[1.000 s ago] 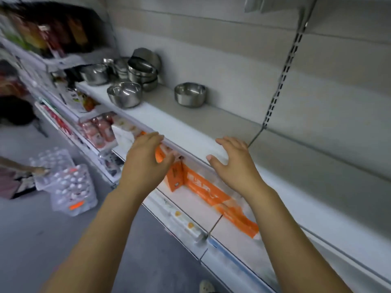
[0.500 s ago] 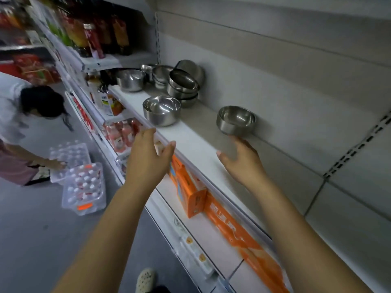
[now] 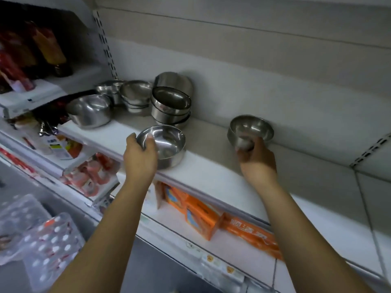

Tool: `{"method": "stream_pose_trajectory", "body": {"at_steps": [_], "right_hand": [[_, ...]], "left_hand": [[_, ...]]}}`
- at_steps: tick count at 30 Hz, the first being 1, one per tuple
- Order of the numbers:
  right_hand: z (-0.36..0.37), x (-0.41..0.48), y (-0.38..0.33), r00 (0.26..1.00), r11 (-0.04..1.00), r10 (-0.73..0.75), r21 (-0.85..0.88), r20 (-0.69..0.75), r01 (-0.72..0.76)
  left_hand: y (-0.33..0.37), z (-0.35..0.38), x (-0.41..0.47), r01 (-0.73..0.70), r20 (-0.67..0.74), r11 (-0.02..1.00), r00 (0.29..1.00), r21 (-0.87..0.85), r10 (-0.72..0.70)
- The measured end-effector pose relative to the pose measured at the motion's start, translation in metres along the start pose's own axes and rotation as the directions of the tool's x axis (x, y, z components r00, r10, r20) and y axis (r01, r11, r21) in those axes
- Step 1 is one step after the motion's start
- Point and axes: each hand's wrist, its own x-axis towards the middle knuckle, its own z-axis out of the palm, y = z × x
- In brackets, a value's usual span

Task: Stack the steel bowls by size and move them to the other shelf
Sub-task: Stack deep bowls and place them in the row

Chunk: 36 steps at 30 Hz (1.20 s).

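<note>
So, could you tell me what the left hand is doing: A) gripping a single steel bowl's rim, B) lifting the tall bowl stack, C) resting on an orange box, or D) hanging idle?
A: the left hand pinches the near rim of the front steel bowl between thumb and fingers.

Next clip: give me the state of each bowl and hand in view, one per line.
Left hand, grips the front bowl by its rim.
Front bowl, upright, empty, at the shelf edge.
Right hand, grips the right bowl; blurred.
Right bowl, empty, near the back wall.
Tall stack, nested upright, a leaning bowl behind.
Large bowl, alone, upright, empty.
</note>
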Motion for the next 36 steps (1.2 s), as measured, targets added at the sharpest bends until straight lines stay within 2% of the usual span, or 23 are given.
{"method": "stream_pose_trajectory", "body": {"at_steps": [6, 12, 15, 19, 23, 29, 36], "right_hand": [[0.006, 0.002, 0.003, 0.995, 0.997, 0.033, 0.066, -0.096, -0.027], [0.002, -0.009, -0.008, 0.994, 0.974, -0.057, 0.215, -0.096, 0.077], [0.0, -0.018, -0.024, 0.978, 0.933, -0.172, 0.301, -0.116, 0.199], [-0.001, -0.027, -0.044, 0.946, 0.885, -0.324, 0.346, -0.025, 0.312], [0.006, -0.03, -0.05, 0.91, 0.874, -0.401, 0.34, 0.102, 0.347], [0.017, -0.026, -0.051, 0.852, 0.862, -0.484, 0.272, 0.2, 0.427], [0.016, -0.022, -0.046, 0.818, 0.857, -0.502, 0.286, 0.28, 0.428]], "left_hand": [[-0.009, 0.013, 0.003, -0.015, 0.11, 0.988, 0.993, -0.153, 0.032], [-0.004, 0.028, -0.002, 0.043, 0.26, 0.961, 0.965, -0.274, 0.031], [-0.002, 0.03, 0.0, 0.133, 0.346, 0.928, 0.938, -0.348, -0.005], [-0.002, 0.03, 0.004, 0.229, 0.409, 0.886, 0.911, -0.403, -0.049], [-0.003, 0.028, 0.006, 0.229, 0.447, 0.871, 0.895, -0.435, -0.012], [-0.004, 0.024, 0.005, 0.21, 0.489, 0.867, 0.871, -0.451, 0.043], [-0.002, 0.025, 0.008, 0.192, 0.452, 0.88, 0.892, -0.435, 0.029]]}}
